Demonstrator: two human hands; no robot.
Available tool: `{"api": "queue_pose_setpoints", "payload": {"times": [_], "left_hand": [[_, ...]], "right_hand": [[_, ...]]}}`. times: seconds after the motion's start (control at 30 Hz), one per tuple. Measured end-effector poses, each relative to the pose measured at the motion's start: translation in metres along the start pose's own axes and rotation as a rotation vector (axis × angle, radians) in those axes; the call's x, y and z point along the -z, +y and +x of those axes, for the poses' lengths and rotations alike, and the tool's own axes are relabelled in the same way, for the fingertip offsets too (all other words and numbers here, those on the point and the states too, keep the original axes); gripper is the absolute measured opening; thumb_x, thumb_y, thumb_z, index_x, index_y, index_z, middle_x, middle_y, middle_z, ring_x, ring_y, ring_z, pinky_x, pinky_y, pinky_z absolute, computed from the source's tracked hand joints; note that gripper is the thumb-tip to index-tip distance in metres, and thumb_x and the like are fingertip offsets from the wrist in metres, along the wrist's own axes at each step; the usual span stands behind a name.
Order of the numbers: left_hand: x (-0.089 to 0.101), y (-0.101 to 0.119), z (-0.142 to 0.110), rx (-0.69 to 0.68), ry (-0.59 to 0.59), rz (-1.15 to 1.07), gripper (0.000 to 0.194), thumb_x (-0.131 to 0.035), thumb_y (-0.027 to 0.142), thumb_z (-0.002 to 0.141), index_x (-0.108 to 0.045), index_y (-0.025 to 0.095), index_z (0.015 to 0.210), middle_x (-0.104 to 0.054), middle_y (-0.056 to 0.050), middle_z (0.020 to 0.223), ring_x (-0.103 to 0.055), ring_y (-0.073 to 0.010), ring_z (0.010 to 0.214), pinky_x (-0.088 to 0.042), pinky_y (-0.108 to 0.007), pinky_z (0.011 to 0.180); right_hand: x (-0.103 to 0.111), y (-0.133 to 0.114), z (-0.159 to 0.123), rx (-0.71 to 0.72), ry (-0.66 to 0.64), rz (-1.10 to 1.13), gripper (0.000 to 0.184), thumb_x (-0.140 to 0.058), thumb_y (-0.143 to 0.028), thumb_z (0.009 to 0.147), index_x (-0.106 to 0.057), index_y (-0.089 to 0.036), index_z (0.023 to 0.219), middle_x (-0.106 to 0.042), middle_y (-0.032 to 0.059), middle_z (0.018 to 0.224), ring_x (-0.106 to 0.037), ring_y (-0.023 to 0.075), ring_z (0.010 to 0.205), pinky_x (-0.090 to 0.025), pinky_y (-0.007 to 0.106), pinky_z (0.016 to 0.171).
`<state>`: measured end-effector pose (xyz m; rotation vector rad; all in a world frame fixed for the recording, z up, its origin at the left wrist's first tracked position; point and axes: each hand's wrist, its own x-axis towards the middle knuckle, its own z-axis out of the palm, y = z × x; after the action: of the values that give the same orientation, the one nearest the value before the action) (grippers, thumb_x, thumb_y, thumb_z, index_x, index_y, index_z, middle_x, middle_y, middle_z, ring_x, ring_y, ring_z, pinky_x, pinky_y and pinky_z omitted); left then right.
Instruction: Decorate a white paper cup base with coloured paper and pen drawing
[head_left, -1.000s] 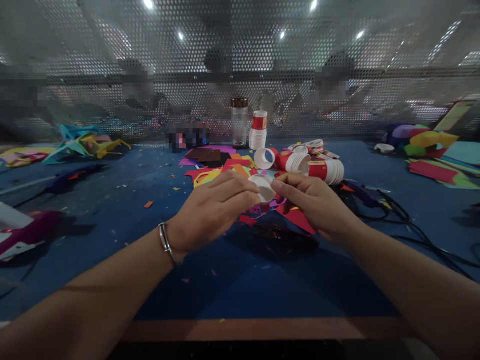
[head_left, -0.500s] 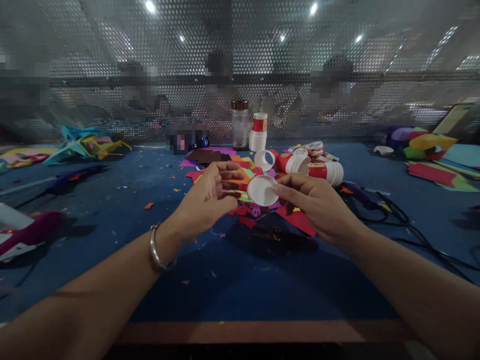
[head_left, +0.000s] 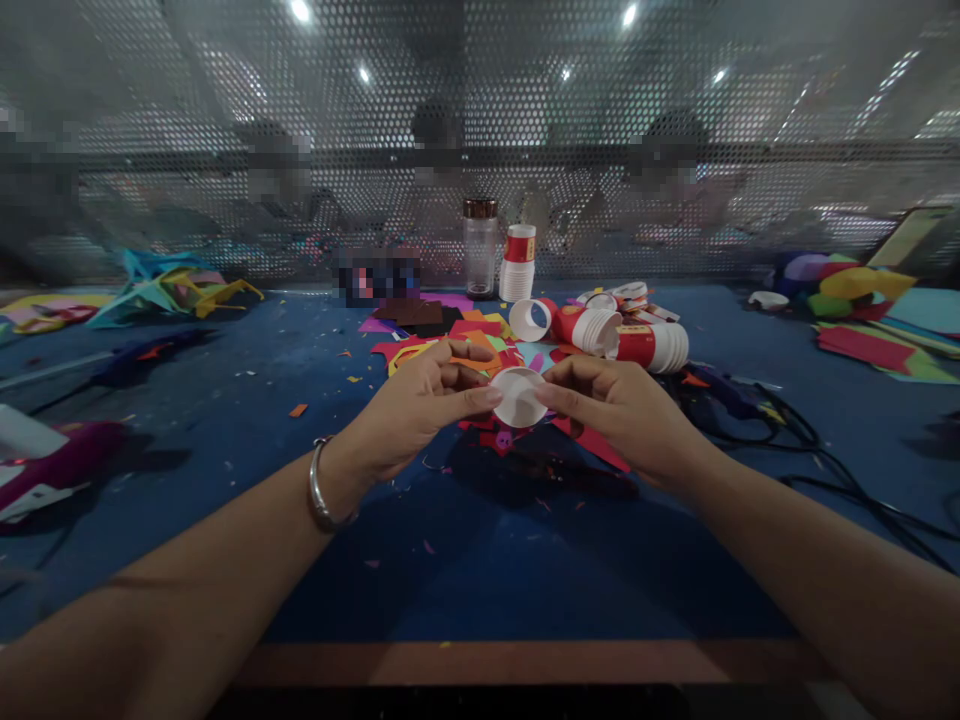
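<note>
A small white round paper cup bottom (head_left: pixel 519 398), shallow like a dish, is held above the blue table between both hands. My left hand (head_left: pixel 431 400) pinches its left edge with thumb and fingers, and a silver bangle circles that wrist. On the opposite edge, my right hand (head_left: pixel 611 405) grips the rim between thumb and forefinger. Behind the hands lie coloured paper sheets and scraps (head_left: pixel 476 335). A dark tool (head_left: pixel 574 472), hard to make out, rests on the table just below the held piece.
Red-and-white paper cups (head_left: pixel 652 345) lie on their sides behind my right hand. A clear jar (head_left: pixel 480 250) and a cup stack (head_left: pixel 519 265) stand at the back. Black cables (head_left: pixel 832 465) run along the right. A purple glue gun (head_left: pixel 60 460) sits left, with paper shapes (head_left: pixel 165 285) beyond.
My left hand let go of the white cup bottom, opened beside it, then took its left edge again. The piece has tilted and moved slightly lower; my right hand kept hold.
</note>
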<state>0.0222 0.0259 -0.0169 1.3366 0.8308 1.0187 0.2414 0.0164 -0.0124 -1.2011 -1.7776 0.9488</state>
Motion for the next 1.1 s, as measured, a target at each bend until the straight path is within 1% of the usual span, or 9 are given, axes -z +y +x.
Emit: {"api": "queue_pose_setpoints", "payload": {"times": [0.2, 0.27, 0.4, 0.63, 0.73, 0.8, 0.87, 0.97, 1.1], "left_hand": [[0.003, 0.007, 0.0, 0.044, -0.012, 0.01, 0.041, -0.08, 0.016, 0.076, -0.059, 0.015, 0.111, -0.074, -0.004, 0.094, -0.071, -0.0134, 0.084, -0.057, -0.027, 0.078], [0.006, 0.011, -0.001, 0.095, -0.026, -0.017, 0.039, -0.081, 0.014, 0.074, -0.06, 0.015, 0.107, -0.074, -0.005, 0.097, -0.072, -0.015, 0.084, -0.059, -0.028, 0.076], [0.01, 0.017, -0.006, 0.241, -0.121, 0.003, 0.038, -0.082, 0.016, 0.073, -0.059, 0.018, 0.103, -0.073, -0.002, 0.084, -0.072, -0.015, 0.071, -0.06, -0.026, 0.065], [0.011, 0.019, -0.02, 0.404, -0.322, 0.387, 0.058, -0.081, 0.035, 0.074, -0.049, 0.02, 0.121, -0.072, 0.001, 0.074, -0.069, -0.0169, 0.053, -0.052, -0.024, 0.052], [0.02, 0.022, -0.021, 0.305, -0.352, 0.673, 0.064, -0.079, 0.045, 0.074, -0.054, 0.017, 0.126, -0.071, 0.002, 0.063, -0.065, -0.0181, 0.049, -0.042, -0.025, 0.046], [0.026, 0.023, -0.02, 0.142, -0.298, 0.832, 0.053, -0.079, 0.049, 0.074, -0.064, 0.018, 0.114, -0.069, 0.003, 0.062, -0.062, -0.017, 0.051, -0.037, -0.026, 0.047], [0.031, 0.024, -0.018, 0.011, -0.273, 0.909, 0.044, -0.077, 0.051, 0.077, -0.066, 0.02, 0.106, -0.071, 0.001, 0.073, -0.064, -0.017, 0.061, -0.04, -0.026, 0.054], [0.031, 0.024, -0.016, -0.098, -0.349, 1.011, 0.041, -0.074, 0.052, 0.081, -0.067, 0.022, 0.108, -0.073, -0.002, 0.1, -0.067, -0.0195, 0.085, -0.045, -0.027, 0.072], [0.026, 0.026, -0.019, -0.092, -0.469, 1.09, 0.048, -0.075, 0.052, 0.08, -0.065, 0.026, 0.119, -0.068, -0.001, 0.118, -0.063, -0.0204, 0.104, -0.045, -0.029, 0.087]], "right_hand": [[0.002, -0.006, 0.0, 0.014, -0.018, -0.042, 0.041, -0.073, -0.058, 0.081, -0.073, -0.017, 0.083, -0.066, 0.0011, 0.074, -0.052, 0.0126, 0.063, -0.04, 0.027, 0.058], [0.006, -0.006, 0.002, 0.024, 0.021, -0.044, 0.044, -0.072, -0.061, 0.08, -0.072, -0.017, 0.08, -0.063, 0.0006, 0.072, -0.051, 0.0121, 0.062, -0.04, 0.028, 0.057], [0.019, 0.0, 0.006, 0.036, 0.073, -0.078, 0.044, -0.073, -0.061, 0.079, -0.07, -0.017, 0.079, -0.059, -0.001, 0.067, -0.05, 0.0117, 0.057, -0.041, 0.029, 0.055], [0.035, 0.008, 0.011, 0.066, 0.11, -0.218, 0.041, -0.071, -0.059, 0.081, -0.068, -0.019, 0.075, -0.061, -0.0003, 0.063, -0.051, 0.0127, 0.055, -0.041, 0.029, 0.054], [0.037, 0.009, 0.011, 0.09, 0.057, -0.344, 0.039, -0.067, -0.057, 0.084, -0.068, -0.019, 0.074, -0.06, -0.0004, 0.063, -0.05, 0.0132, 0.056, -0.038, 0.03, 0.055], [0.036, 0.007, 0.01, 0.096, -0.052, -0.42, 0.036, -0.066, -0.053, 0.086, -0.069, -0.019, 0.074, -0.063, 0.0004, 0.065, -0.053, 0.0144, 0.059, -0.038, 0.03, 0.057], [0.034, 0.004, 0.008, 0.097, -0.198, -0.495, 0.03, -0.065, -0.047, 0.087, -0.07, -0.019, 0.075, -0.066, 0.0012, 0.068, -0.056, 0.0156, 0.061, -0.038, 0.03, 0.058], [0.029, -0.004, 0.003, 0.1, -0.375, -0.605, 0.023, -0.066, -0.039, 0.087, -0.07, -0.019, 0.078, -0.066, 0.0013, 0.069, -0.056, 0.0152, 0.061, -0.037, 0.028, 0.058], [0.024, -0.015, -0.004, 0.057, -0.533, -0.673, 0.023, -0.066, -0.038, 0.089, -0.067, -0.018, 0.078, -0.065, 0.0007, 0.07, -0.055, 0.0136, 0.06, -0.036, 0.026, 0.058]]}}
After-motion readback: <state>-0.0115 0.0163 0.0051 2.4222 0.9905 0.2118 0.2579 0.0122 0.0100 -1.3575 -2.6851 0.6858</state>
